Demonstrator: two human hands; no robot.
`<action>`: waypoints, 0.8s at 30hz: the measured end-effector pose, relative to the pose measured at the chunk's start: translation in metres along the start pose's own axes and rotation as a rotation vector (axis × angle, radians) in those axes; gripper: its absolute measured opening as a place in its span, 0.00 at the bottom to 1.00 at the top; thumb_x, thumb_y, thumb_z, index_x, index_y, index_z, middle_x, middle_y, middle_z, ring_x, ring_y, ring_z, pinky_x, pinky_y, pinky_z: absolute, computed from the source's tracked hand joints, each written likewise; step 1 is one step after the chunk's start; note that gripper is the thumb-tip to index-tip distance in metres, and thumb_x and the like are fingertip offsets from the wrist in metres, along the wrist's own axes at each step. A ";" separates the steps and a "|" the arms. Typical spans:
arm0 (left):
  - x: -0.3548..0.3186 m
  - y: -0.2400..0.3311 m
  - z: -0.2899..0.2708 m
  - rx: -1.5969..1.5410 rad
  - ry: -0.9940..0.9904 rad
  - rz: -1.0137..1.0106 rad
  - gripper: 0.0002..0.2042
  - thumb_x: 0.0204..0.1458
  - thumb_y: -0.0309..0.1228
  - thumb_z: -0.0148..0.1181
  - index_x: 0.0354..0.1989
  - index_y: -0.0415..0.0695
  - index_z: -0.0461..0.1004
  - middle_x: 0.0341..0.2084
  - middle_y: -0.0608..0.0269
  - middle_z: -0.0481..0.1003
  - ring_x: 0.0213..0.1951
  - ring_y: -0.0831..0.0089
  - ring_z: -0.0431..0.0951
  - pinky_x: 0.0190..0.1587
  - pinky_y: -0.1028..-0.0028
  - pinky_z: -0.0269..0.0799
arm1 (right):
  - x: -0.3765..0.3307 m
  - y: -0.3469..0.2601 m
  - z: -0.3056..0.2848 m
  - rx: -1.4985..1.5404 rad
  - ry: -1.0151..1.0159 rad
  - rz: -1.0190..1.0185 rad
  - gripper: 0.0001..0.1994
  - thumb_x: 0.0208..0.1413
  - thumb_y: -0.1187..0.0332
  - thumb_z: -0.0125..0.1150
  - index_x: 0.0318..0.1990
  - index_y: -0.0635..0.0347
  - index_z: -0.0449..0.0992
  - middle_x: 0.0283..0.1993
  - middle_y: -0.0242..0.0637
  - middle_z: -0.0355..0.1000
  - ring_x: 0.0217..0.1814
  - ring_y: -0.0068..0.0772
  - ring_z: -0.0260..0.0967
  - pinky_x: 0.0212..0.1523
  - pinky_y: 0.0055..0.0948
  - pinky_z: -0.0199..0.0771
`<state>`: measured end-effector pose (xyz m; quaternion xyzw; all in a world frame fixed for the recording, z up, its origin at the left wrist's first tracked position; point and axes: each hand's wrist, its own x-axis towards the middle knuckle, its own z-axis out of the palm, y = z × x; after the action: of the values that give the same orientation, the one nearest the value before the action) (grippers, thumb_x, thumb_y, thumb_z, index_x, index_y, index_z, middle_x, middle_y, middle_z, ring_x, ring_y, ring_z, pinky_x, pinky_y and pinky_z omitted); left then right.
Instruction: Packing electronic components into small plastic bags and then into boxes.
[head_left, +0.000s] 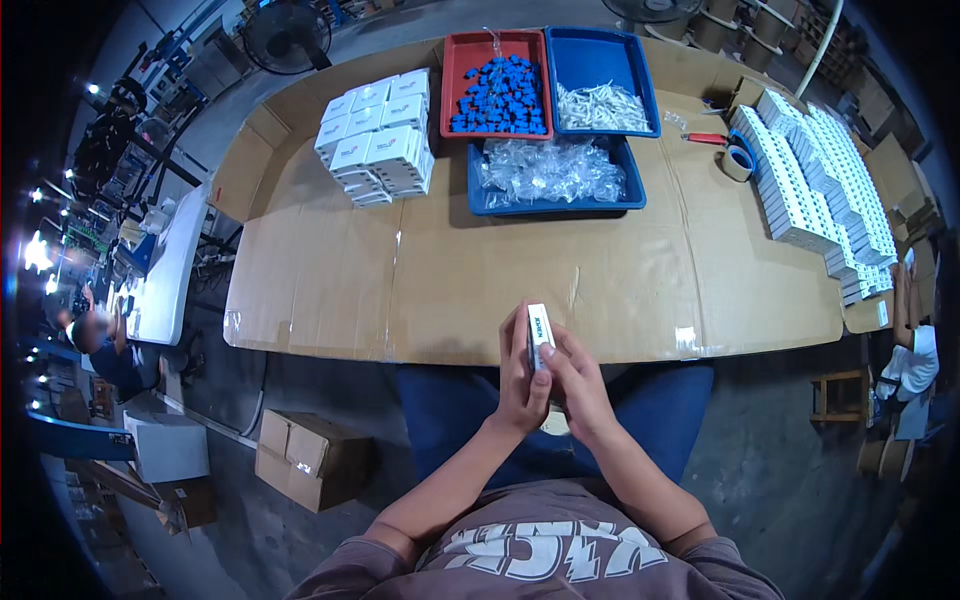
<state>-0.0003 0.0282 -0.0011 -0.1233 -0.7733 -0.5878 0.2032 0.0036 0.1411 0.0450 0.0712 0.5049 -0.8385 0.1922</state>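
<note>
Centrally, small white box (540, 335) clamped in both grips, left hand (522, 385), right hand (577, 385), just past cardboard-covered table (440, 290) edge

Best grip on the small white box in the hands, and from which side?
Grip the small white box across its two broad faces, about mid-length. It stands on end, narrow edge toward the camera, with the left hand and right hand pressing those faces from either side. Probably best to approach from the sides and leave the top end free.
</note>
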 end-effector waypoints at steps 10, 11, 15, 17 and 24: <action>0.002 -0.003 -0.010 -0.026 0.160 -0.067 0.58 0.53 0.79 0.32 0.68 0.29 0.61 0.57 0.41 0.68 0.55 0.52 0.74 0.55 0.61 0.72 | -0.008 0.010 0.028 -0.089 0.028 -0.038 0.29 0.68 0.66 0.61 0.70 0.71 0.60 0.62 0.48 0.71 0.64 0.34 0.69 0.62 0.31 0.71; 0.001 -0.004 -0.010 -0.022 0.156 -0.078 0.58 0.53 0.79 0.32 0.68 0.29 0.61 0.57 0.41 0.68 0.55 0.52 0.74 0.55 0.61 0.72 | -0.008 0.012 0.029 -0.084 0.031 -0.027 0.29 0.68 0.66 0.61 0.70 0.71 0.60 0.62 0.48 0.71 0.64 0.34 0.69 0.62 0.31 0.71; 0.003 -0.002 -0.008 -0.035 0.155 0.021 0.54 0.57 0.75 0.37 0.66 0.27 0.63 0.55 0.41 0.69 0.53 0.52 0.74 0.54 0.60 0.73 | -0.007 0.018 0.022 -0.157 0.074 -0.156 0.22 0.71 0.68 0.54 0.67 0.70 0.61 0.63 0.49 0.70 0.65 0.35 0.69 0.62 0.33 0.71; 0.002 -0.003 -0.004 -0.036 0.137 -0.041 0.52 0.58 0.74 0.38 0.64 0.26 0.65 0.54 0.40 0.69 0.52 0.52 0.74 0.54 0.60 0.73 | -0.008 0.013 0.020 -0.173 0.076 -0.170 0.23 0.71 0.69 0.54 0.68 0.71 0.62 0.62 0.47 0.71 0.63 0.32 0.70 0.61 0.31 0.72; 0.001 -0.004 -0.001 -0.001 0.153 -0.020 0.39 0.62 0.57 0.41 0.61 0.26 0.67 0.52 0.38 0.70 0.51 0.50 0.75 0.52 0.58 0.74 | -0.012 0.017 0.015 -0.324 0.134 -0.207 0.22 0.72 0.69 0.47 0.68 0.73 0.66 0.52 0.46 0.79 0.52 0.25 0.74 0.54 0.25 0.73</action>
<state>-0.0026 0.0264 -0.0036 -0.0705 -0.7564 -0.5980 0.2556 0.0229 0.1237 0.0422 0.0427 0.6495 -0.7549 0.0799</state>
